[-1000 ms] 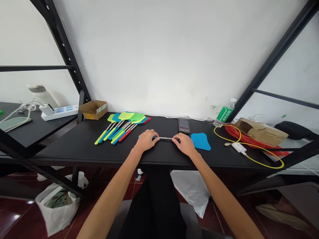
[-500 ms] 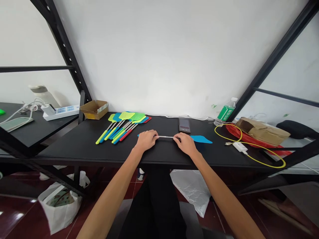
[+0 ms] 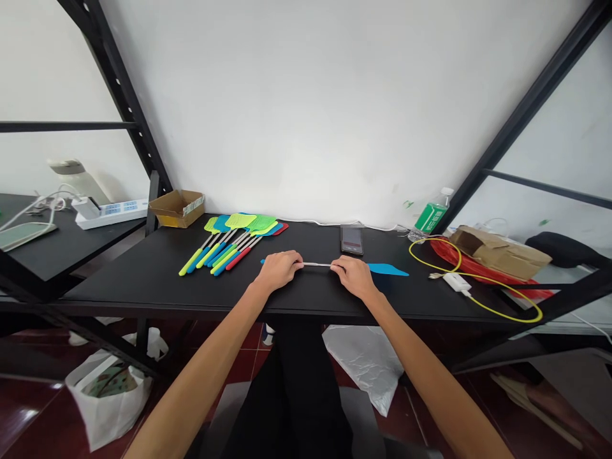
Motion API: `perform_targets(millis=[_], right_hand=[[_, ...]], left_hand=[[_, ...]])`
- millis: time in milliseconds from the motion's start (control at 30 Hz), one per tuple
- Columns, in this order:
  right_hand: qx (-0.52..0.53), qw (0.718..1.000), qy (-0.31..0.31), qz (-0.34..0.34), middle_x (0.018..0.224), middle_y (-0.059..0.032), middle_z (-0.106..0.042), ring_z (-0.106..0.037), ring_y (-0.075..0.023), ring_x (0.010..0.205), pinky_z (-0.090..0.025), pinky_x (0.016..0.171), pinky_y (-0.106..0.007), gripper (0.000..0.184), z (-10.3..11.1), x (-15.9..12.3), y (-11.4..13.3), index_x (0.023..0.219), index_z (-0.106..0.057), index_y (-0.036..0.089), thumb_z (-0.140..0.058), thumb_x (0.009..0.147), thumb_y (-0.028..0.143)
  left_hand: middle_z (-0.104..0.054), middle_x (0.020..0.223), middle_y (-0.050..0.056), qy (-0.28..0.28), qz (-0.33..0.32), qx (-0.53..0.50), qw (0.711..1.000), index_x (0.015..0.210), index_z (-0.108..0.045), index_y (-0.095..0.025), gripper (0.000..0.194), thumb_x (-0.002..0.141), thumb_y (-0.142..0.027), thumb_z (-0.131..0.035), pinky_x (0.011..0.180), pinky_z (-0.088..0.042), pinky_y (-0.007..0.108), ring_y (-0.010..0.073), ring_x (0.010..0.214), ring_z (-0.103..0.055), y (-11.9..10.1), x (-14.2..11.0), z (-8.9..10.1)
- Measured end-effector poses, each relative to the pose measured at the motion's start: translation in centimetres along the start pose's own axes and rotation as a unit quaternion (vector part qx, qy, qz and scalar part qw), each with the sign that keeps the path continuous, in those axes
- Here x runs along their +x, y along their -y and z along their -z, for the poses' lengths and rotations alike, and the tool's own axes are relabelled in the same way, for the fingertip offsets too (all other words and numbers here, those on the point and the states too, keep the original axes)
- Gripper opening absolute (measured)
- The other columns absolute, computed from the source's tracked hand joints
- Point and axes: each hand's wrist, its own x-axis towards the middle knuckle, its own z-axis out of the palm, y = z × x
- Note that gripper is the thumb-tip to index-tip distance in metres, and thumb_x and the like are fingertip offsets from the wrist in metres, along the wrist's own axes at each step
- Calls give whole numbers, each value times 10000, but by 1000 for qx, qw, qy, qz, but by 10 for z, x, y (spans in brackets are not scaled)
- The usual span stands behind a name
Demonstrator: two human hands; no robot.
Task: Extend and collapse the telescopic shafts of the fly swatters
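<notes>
A blue fly swatter lies across the black table (image 3: 143, 280) in front of me, its thin metal rod (image 3: 316, 264) stretched between my hands. My left hand (image 3: 276, 270) is closed round the blue handle end. My right hand (image 3: 352, 276) pinches the rod near the blue mesh head (image 3: 388, 270), which is turned almost edge-on to me. A pile of several finished fly swatters (image 3: 234, 237) in green, blue and red lies to the left of my left hand.
A phone (image 3: 352, 239) lies behind my right hand. Right of it are a green-labelled bottle (image 3: 433, 216), a yellow cable (image 3: 478, 280) with a white charger, and a brown paper bag (image 3: 497, 252). A small cardboard box (image 3: 176, 208) stands at back left. Bags lie under the table.
The blue head lay flat a second ago and has turned almost edge-on as the rod was twisted. Both hands have kept their hold and hardly shifted.
</notes>
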Motion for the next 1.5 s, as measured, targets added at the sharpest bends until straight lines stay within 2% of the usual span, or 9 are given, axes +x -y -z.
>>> perform_targets(millis=[733, 1033, 1500], right_hand=[[0, 1000, -1, 4, 909, -19, -729, -645, -182, 829, -326, 631, -280, 270, 0, 0, -2, 935, -770, 253, -526, 1030, 320], [-6, 1000, -4, -2, 938, -11, -739, -662, -185, 844, -358, 640, -286, 276, -2, 0, -4, 941, -781, 273, -526, 1025, 338], [-9, 1000, 4, -4, 898, -20, -722, -636, -187, 828, -324, 642, -294, 314, 0, 0, -6, 938, -782, 257, -498, 1036, 345]], left_hand=[[-752, 1043, 1, -10, -15, 7, 1000, 991, -709, -258, 224, 989, -328, -496, 694, -416, 296, 208, 940, -689, 0, 0, -2], [-756, 1043, 21, -10, -17, 10, 1000, 1001, -719, -255, 252, 993, -337, -481, 677, -410, 295, 217, 949, -691, -3, 0, -1], [-754, 1030, 29, -3, -19, 6, 1000, 1006, -733, -248, 277, 997, -332, -469, 665, -395, 292, 218, 913, -681, -4, 2, -4]])
